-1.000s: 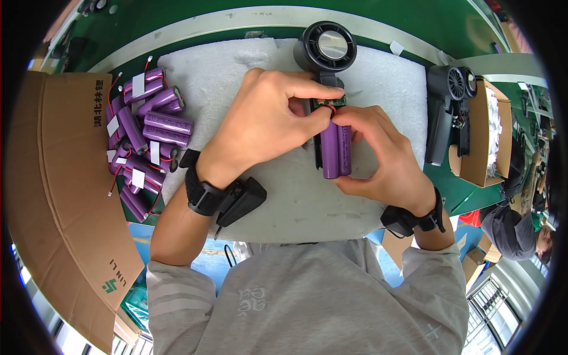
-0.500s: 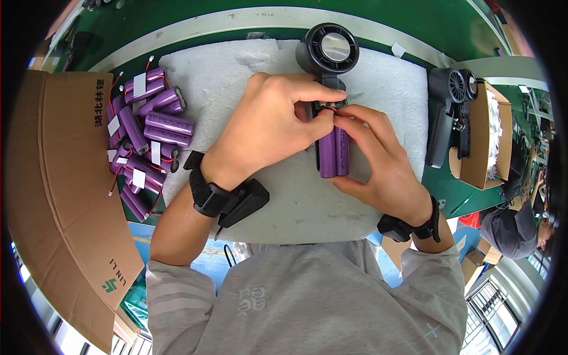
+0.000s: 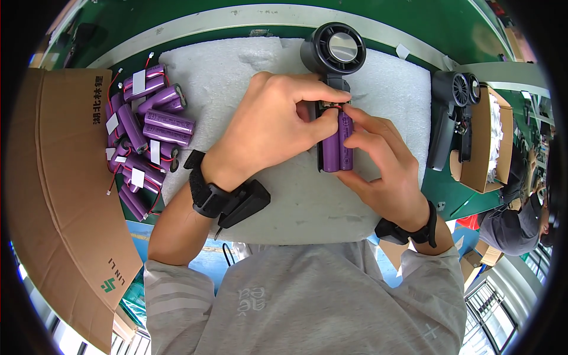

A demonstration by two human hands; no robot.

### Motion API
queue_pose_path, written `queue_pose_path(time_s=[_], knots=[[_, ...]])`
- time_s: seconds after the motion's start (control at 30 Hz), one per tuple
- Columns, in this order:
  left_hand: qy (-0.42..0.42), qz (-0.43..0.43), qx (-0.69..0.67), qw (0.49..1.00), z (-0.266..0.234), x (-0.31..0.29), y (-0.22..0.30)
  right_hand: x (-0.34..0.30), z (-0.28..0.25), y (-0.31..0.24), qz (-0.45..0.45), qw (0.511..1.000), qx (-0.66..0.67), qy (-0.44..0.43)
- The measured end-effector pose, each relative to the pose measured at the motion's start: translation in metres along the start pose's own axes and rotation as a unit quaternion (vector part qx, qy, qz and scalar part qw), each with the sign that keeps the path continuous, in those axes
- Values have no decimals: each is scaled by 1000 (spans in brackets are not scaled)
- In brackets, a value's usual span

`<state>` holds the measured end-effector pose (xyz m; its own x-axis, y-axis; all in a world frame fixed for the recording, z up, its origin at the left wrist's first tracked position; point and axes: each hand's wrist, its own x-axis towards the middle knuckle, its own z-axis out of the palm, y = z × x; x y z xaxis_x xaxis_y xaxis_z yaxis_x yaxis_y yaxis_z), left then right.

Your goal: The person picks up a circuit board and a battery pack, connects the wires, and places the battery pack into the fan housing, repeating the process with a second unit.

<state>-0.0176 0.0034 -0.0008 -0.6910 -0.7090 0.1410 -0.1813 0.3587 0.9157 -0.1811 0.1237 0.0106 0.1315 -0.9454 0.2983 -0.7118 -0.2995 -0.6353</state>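
A black hand-held fan lies on a white foam mat, its round head pointing away from me. A purple two-cell battery pack rests along the fan's open handle. My left hand pinches the top of the pack, by its red wire and the small circuit board. My right hand grips the pack from the right side, thumb and fingers around it. Both wrists wear black straps.
A pile of several purple battery packs with red wires lies left of the mat. A flattened cardboard box sits far left. More black fans lean on an open carton at right. Another person works far right.
The battery pack has shifted slightly up along the handle toward the fan head. My right hand's fingers have moved up to the pack's top, closer to my left hand's fingertips.
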Motion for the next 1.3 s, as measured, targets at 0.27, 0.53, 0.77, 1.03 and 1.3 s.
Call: queue_pose_path(time_s=[0.27, 0.53, 0.77, 1.03, 1.3], knots=[[-44, -39, -41, 997, -7, 1, 0, 1, 3, -4, 54, 998, 26, -1], [-95, -97, -44, 990, -15, 4, 2, 7, 1, 5, 69, 990, 116, -28], [-112, -100, -48, 987, -16, 7, 5, 12, 2, 2, 93, 987, 122, -51], [-92, -99, -33, 990, -14, 4, 3, 13, 2, -1, 152, 980, 108, -64], [-91, -96, -46, 990, -11, 6, 8, 13, -7, 7, 108, 977, 175, -45]])
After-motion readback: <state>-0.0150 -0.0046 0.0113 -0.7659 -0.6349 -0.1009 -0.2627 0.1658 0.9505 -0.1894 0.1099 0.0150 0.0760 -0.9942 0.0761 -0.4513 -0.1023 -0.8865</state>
